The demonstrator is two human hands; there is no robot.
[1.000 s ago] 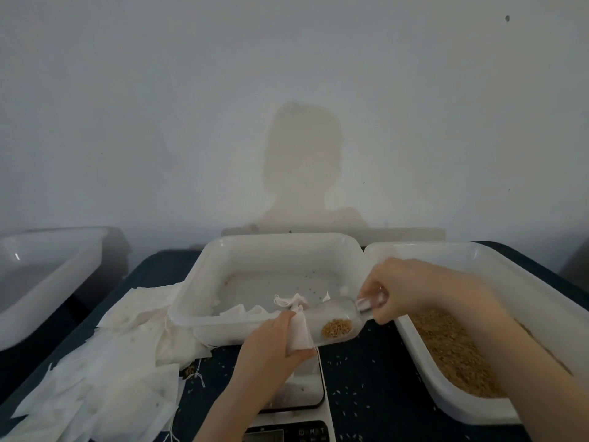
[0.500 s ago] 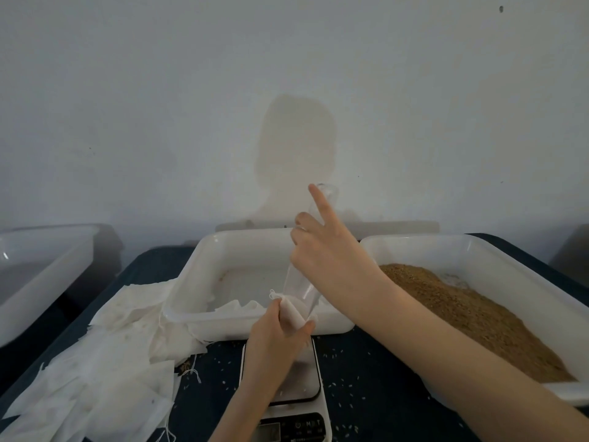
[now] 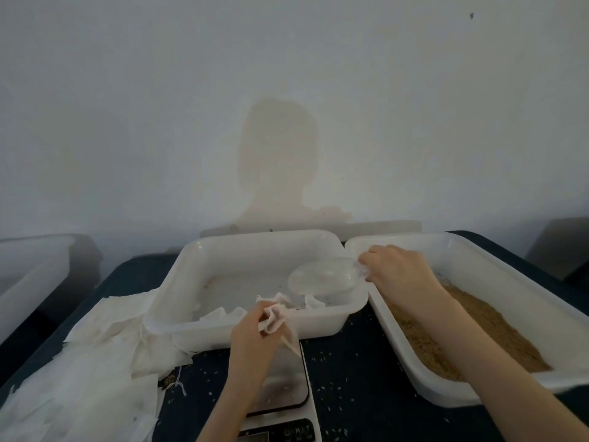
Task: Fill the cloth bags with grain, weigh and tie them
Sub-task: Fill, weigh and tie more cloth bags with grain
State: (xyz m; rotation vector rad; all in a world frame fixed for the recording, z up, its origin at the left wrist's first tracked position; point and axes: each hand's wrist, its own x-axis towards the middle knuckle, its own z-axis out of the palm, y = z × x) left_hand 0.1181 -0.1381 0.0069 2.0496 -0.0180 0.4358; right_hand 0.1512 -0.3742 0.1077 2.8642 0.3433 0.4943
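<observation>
My left hand (image 3: 255, 333) grips the gathered mouth of a small white cloth bag (image 3: 283, 327) that stands on the steel plate of a kitchen scale (image 3: 287, 381). My right hand (image 3: 395, 269) holds the handle of a clear plastic scoop (image 3: 322, 279), which lies on its side over the right part of the middle white tub (image 3: 191, 260); no grain shows in the scoop. Brown grain (image 3: 471, 323) fills the right white tub (image 3: 478, 253), partly hidden by my right forearm.
A heap of flat white cloth bags (image 3: 89, 371) covers the table's left side, some draped into the middle tub. Another white tub (image 3: 28, 269) stands at far left. Loose grains dot the dark tablecloth (image 3: 357, 378). A wall rises right behind the tubs.
My right hand tipped the scoop upright over the bag, then swung it back right and down to the corner of the middle tub. My left hand has kept hold of the bag.
</observation>
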